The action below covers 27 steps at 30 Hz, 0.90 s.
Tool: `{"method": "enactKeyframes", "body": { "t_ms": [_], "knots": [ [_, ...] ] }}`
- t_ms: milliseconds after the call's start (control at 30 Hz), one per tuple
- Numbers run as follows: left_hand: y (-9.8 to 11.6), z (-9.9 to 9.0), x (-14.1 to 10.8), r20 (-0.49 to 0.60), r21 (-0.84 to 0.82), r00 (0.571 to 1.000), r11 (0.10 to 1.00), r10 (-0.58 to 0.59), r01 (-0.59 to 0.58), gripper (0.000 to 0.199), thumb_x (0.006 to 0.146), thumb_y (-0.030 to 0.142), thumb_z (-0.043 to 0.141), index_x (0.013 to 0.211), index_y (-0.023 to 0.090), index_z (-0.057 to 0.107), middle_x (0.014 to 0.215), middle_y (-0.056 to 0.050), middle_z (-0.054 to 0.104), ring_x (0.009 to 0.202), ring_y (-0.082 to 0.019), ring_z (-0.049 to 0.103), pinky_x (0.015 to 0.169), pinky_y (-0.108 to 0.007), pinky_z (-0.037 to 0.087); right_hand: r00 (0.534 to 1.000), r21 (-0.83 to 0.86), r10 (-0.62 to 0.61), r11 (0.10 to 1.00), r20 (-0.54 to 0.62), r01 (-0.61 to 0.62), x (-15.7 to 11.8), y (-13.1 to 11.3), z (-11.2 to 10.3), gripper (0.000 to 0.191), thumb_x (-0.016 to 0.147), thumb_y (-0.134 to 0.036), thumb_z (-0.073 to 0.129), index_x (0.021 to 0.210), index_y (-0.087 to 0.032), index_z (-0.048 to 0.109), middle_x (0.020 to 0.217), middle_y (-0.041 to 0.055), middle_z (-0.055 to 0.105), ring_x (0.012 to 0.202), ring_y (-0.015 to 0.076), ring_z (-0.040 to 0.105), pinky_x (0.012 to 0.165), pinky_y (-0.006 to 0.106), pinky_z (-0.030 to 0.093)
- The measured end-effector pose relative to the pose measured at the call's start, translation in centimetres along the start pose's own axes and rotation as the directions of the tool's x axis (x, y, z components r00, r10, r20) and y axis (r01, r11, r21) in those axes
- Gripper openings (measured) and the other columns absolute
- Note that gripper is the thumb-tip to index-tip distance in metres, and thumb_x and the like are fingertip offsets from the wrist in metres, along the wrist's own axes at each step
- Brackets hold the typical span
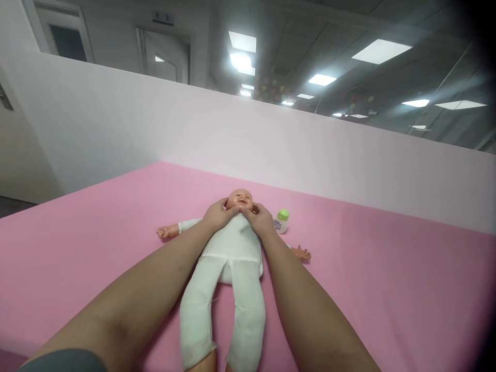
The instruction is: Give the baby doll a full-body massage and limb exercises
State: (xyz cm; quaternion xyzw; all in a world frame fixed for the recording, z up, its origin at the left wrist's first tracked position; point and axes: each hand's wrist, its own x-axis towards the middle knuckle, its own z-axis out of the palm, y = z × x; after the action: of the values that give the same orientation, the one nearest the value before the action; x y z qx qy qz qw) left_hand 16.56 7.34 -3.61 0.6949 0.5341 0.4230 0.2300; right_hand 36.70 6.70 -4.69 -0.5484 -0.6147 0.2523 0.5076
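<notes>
A baby doll (pixel 236 243) with a white cloth body lies on its back, its head away from me and its arms spread out. My left hand (pixel 220 214) cups the left side of the doll's head, the thumb at the chin. On the other side my right hand (pixel 259 217) does the same, its thumb also by the chin. Both hands are closed around the head and jaw, and the fingers behind it are partly hidden. Just right of my right hand stands a small clear bottle (pixel 281 222) with a green cap, partly covered by my wrist.
The doll lies on a pink padded surface (pixel 368 268). A low white wall (pixel 271 139) runs along its far side. Beyond are doors (pixel 165 54) and a ceiling with bright light panels (pixel 382 51).
</notes>
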Motion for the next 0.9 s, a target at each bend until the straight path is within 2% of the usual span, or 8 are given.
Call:
{"method": "enactKeyframes", "body": {
  "t_ms": [200, 333, 433, 567, 667, 767, 900],
  "knots": [
    [-0.6, 0.3, 0.5, -0.018, 0.058, 1.000, 0.998, 0.008, -0.007, 0.064, 0.090, 0.066, 0.058, 0.133, 0.019, 0.066, 0.126, -0.013, 0.073, 0.112, -0.033, 0.068, 0.099, -0.040, 0.050, 0.998, 0.043, -0.039, 0.998, 0.054, 0.037, 0.3, 0.4, -0.2, 0.058, 0.078, -0.067, 0.078, 0.117, -0.025, 0.075, 0.111, 0.0046, 0.077, 0.103, 0.0269, 0.070, 0.092, 0.037, 0.053],
    [-0.8, 0.4, 0.8, -0.046, 0.060, 0.999, 0.998, 0.002, 0.001, 0.056, 0.100, 0.061, 0.040, 0.122, 0.019, 0.070, 0.123, -0.012, 0.074, 0.112, -0.031, 0.067, 0.096, -0.040, 0.049, 0.993, 0.013, -0.081, 0.997, 0.085, 0.081, 0.6, 0.7, -0.4, 0.055, 0.088, -0.064, 0.069, 0.123, -0.023, 0.074, 0.120, 0.0061, 0.075, 0.107, 0.0256, 0.070, 0.092, 0.034, 0.053],
    [-0.7, 0.5, 0.8, -0.074, 0.063, 0.997, 0.998, -0.022, 0.027, 0.058, 0.104, 0.057, 0.029, 0.108, 0.018, 0.071, 0.111, -0.013, 0.076, 0.101, -0.029, 0.068, 0.088, -0.040, 0.049, 0.993, -0.074, -0.096, 0.992, 0.072, 0.101, 0.6, 0.9, -0.4, 0.055, 0.097, -0.065, 0.053, 0.119, -0.020, 0.075, 0.114, 0.0065, 0.077, 0.101, 0.0240, 0.070, 0.088, 0.032, 0.054],
    [-0.9, 0.5, 0.7, -0.086, 0.086, 0.996, 0.996, -0.027, 0.034, 0.057, 0.104, 0.059, 0.030, 0.102, 0.019, 0.070, 0.105, -0.011, 0.076, 0.096, -0.028, 0.068, 0.083, -0.037, 0.048, 0.995, -0.226, -0.094, 0.969, 0.028, 0.098, 0.5, 0.7, -0.3, 0.062, 0.107, -0.060, 0.029, 0.106, -0.020, 0.076, 0.099, 0.0053, 0.078, 0.090, 0.0223, 0.070, 0.080, 0.030, 0.052],
    [-1.2, 0.4, 0.6, -0.089, 0.114, 0.996, 0.993, -0.021, 0.031, 0.059, 0.104, 0.060, 0.027, 0.101, 0.020, 0.070, 0.102, -0.010, 0.076, 0.094, -0.026, 0.069, 0.082, -0.035, 0.048, 0.994, -0.370, -0.108, 0.924, -0.015, 0.095, 0.1, 0.0, -0.1, 0.056, 0.109, -0.053, 0.028, 0.107, -0.023, 0.074, 0.104, 0.0060, 0.077, 0.096, 0.0231, 0.069, 0.082, 0.030, 0.049],
    [-1.2, 0.3, 0.3, -0.099, 0.175, 0.995, 0.984, -0.001, 0.018, 0.058, 0.105, 0.058, 0.026, 0.104, 0.021, 0.071, 0.104, -0.010, 0.076, 0.097, -0.026, 0.069, 0.082, -0.034, 0.048, 0.991, -0.519, -0.125, 0.851, -0.047, 0.083, -0.7, -1.1, 0.3, 0.052, 0.111, -0.046, 0.027, 0.110, -0.020, 0.072, 0.104, 0.0110, 0.075, 0.098, 0.0255, 0.068, 0.083, 0.032, 0.047],
    [-0.3, 0.1, -0.4, -0.103, 0.316, 0.992, 0.948, 0.070, -0.034, 0.055, 0.106, 0.052, 0.025, 0.111, 0.021, 0.070, 0.109, -0.012, 0.076, 0.101, -0.028, 0.070, 0.082, -0.036, 0.047, 0.983, -0.667, -0.182, 0.733, -0.007, 0.131, -2.1, -2.2, 0.4, 0.041, 0.112, -0.042, 0.035, 0.116, -0.017, 0.067, 0.106, 0.0137, 0.072, 0.096, 0.0264, 0.068, 0.083, 0.034, 0.046]
  ]
}}
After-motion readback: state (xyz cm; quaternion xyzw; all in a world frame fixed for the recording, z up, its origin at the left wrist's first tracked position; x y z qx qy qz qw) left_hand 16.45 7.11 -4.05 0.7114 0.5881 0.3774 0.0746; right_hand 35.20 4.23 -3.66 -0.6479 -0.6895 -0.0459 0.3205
